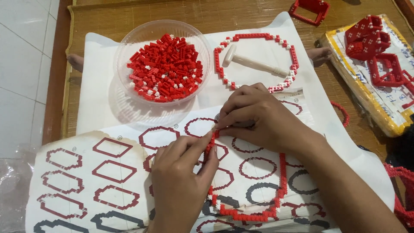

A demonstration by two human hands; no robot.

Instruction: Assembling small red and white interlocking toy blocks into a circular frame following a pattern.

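On diagram sheet (108,181), hands-held brick ring (258,211)

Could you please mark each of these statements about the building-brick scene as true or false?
1. Both hands, left hand and right hand, pinch the same red brick ring. True.
2. The clear bowl holds blue bricks. False: the loose bricks are red, with a few white.
3. A small white mallet lies inside the finished ring beyond the hands. True.
4. The instruction sheet under the hands is blank. False: it shows rows of ring outlines.
5. The finished red pieces sit on the person's left. False: they are at the right, on a yellow-edged stack.
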